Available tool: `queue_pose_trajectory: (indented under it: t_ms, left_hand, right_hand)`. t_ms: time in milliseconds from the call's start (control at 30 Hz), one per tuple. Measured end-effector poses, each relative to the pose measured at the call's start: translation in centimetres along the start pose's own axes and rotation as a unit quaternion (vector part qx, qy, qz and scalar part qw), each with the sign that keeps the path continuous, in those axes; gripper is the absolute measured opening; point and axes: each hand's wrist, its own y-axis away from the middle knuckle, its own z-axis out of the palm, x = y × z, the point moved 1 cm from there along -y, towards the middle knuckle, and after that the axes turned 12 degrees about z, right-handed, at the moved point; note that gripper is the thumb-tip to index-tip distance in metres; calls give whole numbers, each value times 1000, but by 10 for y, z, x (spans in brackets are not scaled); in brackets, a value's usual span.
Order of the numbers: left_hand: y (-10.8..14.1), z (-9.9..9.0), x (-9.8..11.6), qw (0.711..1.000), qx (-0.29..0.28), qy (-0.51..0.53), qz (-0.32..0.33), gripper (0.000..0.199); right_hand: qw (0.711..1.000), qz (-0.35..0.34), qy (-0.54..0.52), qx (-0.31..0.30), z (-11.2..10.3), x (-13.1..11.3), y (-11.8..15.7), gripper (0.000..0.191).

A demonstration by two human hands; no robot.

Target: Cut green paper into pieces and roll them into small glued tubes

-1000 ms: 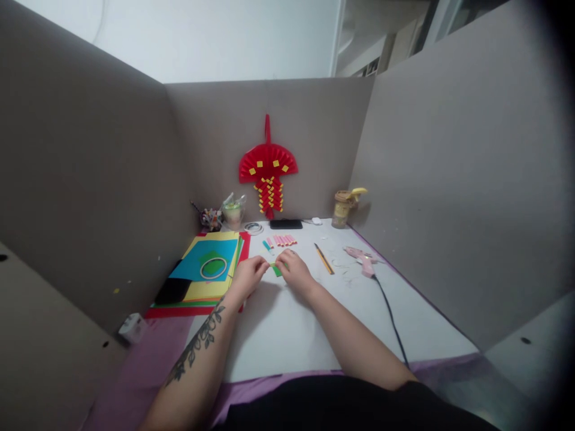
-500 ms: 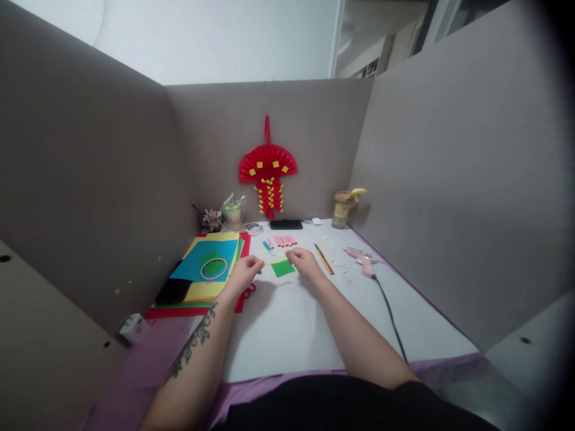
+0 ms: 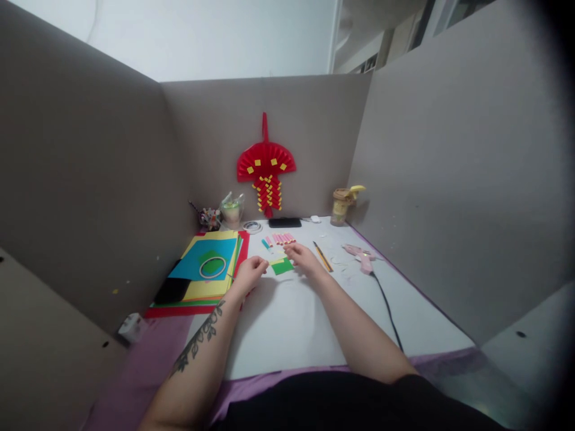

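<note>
Paper, a green piece point(image 3: 282, 267), lies on the white tabletop point(image 3: 291, 329) between the two hands, with a thin yellow strip point(image 3: 277, 261) along its far edge. The left hand point(image 3: 251, 273) has its thumb and fingertips drawn together, pinching what looks like the strip's left end. The right hand point(image 3: 305, 261) is loosely curled, its fingertips just beyond the green piece's far right corner; whether they grip anything is too small to tell. Past the fingers sit a row of pink rolls point(image 3: 284, 239) and a teal piece point(image 3: 265, 244). A slim yellow tool point(image 3: 322, 255) lies to the right of the right hand, with a pink glue gun point(image 3: 363, 257) farther right, and a stack of coloured sheets point(image 3: 204, 291) lies to the left of the left hand
</note>
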Motion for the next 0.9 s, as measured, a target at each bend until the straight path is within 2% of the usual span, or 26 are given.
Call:
queue_pose_trajectory:
  t_ms: [67, 133, 300, 367, 433, 500, 567, 633, 800, 900]
  left_hand:
    - [1, 3, 1, 1000, -2, 10, 8, 27]
    - [1, 5, 0, 1000, -6, 13, 9, 28]
    - [-1, 4, -8, 999, -6, -39, 19, 28]
    - [0, 8, -10, 994, -31, -97, 46, 24]
    - [1, 15, -11, 979, -80, -166, 90, 27]
    - [2, 23, -11, 959, -137, -222, 114, 37]
    - [3, 30, -10, 942, -186, -261, 97, 39]
    - [4, 31, -9, 930, -209, -294, 73, 36]
    - [10, 22, -2, 912, -216, -336, 88, 28]
    - [9, 15, -2, 922, -186, -332, 74, 25]
  right_hand:
    - [999, -11, 17, -50, 8, 2, 1, 27]
    - [998, -26, 29, -54, 13, 4, -1, 20]
    - [998, -2, -24, 64, -3, 9, -10, 19]
    - [994, 6, -13, 109, -10, 14, -14, 20]
    - [992, 6, 29, 119, -10, 22, -17, 19]
    - [992, 8, 64, 105, -6, 30, -21, 19]
    - [994, 4, 79, 82, 1, 38, -25, 20]
    - [995, -9, 83, 49, 5, 44, -29, 22]
    - [999, -16, 44, -14, 7, 41, -26, 23]
    - [999, 11, 24, -33, 5, 31, -18, 21]
